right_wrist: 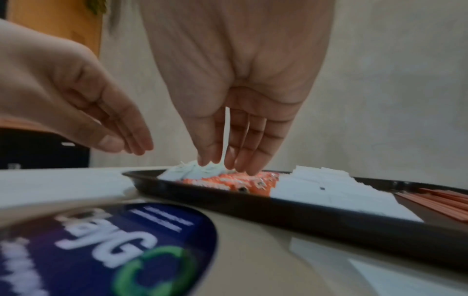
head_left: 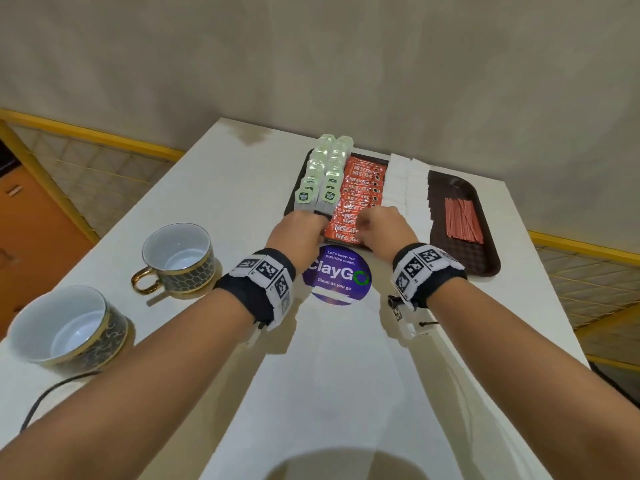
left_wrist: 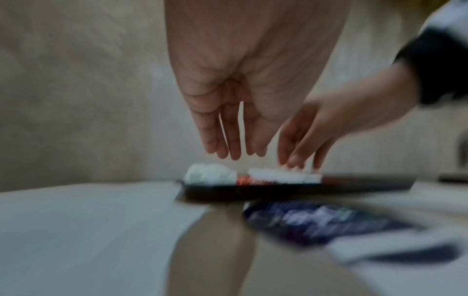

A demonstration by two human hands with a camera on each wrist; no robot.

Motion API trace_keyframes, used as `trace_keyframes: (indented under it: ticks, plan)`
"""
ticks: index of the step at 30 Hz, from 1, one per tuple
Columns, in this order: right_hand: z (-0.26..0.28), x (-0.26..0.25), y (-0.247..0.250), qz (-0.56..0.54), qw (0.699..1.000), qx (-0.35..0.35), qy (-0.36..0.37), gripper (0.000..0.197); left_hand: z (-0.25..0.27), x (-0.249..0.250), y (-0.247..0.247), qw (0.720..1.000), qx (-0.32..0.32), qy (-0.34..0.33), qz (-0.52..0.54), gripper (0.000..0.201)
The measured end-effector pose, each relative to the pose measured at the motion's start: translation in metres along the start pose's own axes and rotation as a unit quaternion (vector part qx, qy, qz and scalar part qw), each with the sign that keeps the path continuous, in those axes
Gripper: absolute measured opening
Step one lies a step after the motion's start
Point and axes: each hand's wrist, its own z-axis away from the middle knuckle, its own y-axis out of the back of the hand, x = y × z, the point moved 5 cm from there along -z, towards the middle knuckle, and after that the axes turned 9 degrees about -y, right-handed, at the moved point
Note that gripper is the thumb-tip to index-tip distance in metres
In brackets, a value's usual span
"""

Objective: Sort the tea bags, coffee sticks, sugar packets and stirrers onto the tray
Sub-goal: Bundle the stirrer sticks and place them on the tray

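Nearest you, at eight o'clock on the white counter (head_left: 214, 209), stands a white cup with a black-and-gold patterned wall (head_left: 65, 329), and just past it a second patterned cup with a gold handle (head_left: 175, 259). Straight ahead at twelve o'clock lies a round purple sticker printed "ClayGo" (head_left: 337, 275), between your two wrists. Beyond it your left hand (head_left: 298, 233) reaches over the near rim of the dark brown rectangular plastic tray (head_left: 485, 261), its fingers (left_wrist: 215, 140) straight and relaxed, pointing down above the tea bags and holding nothing. Your right hand (head_left: 384, 225), at one o'clock, hangs over the coffee sticks with its fingers (right_wrist: 255, 152) also loose and extended, tips just above or touching the packets; which, you cannot tell. On the tray, from eleven to two o'clock, sit two rows of pale green tea bags with dark green tags (head_left: 325, 171), then a stack of red-orange Nescafe coffee sticks (head_left: 360, 192), then two rows of white paper sugar packets (head_left: 407, 188), and at the right end a bundle of thin red-brown stirrers (head_left: 462, 220). Behind the tray rises a plain beige wall (head_left: 311, 64).
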Motion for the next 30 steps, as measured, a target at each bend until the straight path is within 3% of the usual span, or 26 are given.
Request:
trace_keyframes:
  ticks: [3, 6, 8, 10, 12, 14, 16, 19, 22, 25, 27, 30]
  plan:
    - [0.037, -0.025, 0.009, -0.127, 0.991, 0.028, 0.016, 0.016, 0.05, 0.021, 0.036, 0.996, 0.062, -0.011, 0.058, 0.025]
    - [0.094, -0.075, -0.004, -0.294, 0.954, -0.044, 0.035, 0.008, 0.128, 0.026, 0.081, 0.989, 0.109, -0.003, 0.099, 0.024]
    - [0.129, -0.111, -0.026, -0.41, 0.9, -0.151, 0.015, 0.011, 0.187, 0.014, 0.117, 0.979, 0.164, 0.027, 0.119, 0.02]
    - [0.161, -0.146, -0.052, -0.501, 0.825, -0.261, -0.019, 0.017, 0.244, -0.011, 0.147, 0.964, 0.227, 0.074, 0.119, 0.018]
    - [0.182, -0.179, -0.075, -0.546, 0.765, -0.337, -0.053, 0.021, 0.29, -0.042, 0.16, 0.948, 0.27, 0.132, 0.101, 0.025]
    - [0.193, -0.204, -0.095, -0.565, 0.733, -0.371, -0.074, 0.026, 0.324, -0.083, 0.153, 0.935, 0.26, 0.221, 0.096, 0.035]
    - [0.196, -0.222, -0.109, -0.593, 0.705, -0.381, -0.077, 0.031, 0.342, -0.119, 0.14, 0.927, 0.201, 0.3, 0.101, 0.053]
    - [0.19, -0.235, -0.12, -0.622, 0.701, -0.341, -0.074, 0.037, 0.341, -0.153, 0.129, 0.937, 0.121, 0.296, 0.14, 0.071]
    - [0.182, -0.242, -0.122, -0.618, 0.728, -0.29, -0.061, 0.04, 0.321, -0.179, 0.129, 0.952, 0.055, 0.252, 0.162, 0.074]
    - [0.174, -0.248, -0.124, -0.599, 0.752, -0.269, -0.062, 0.039, 0.293, -0.191, 0.129, 0.964, -0.013, 0.194, 0.181, 0.051]
    - [0.17, -0.252, -0.126, -0.593, 0.751, -0.284, -0.068, 0.031, 0.281, -0.194, 0.127, 0.968, -0.045, 0.164, 0.185, 0.032]
    - [0.167, -0.255, -0.122, -0.598, 0.745, -0.287, -0.065, 0.011, 0.277, -0.202, 0.124, 0.966, -0.038, 0.169, 0.191, 0.016]
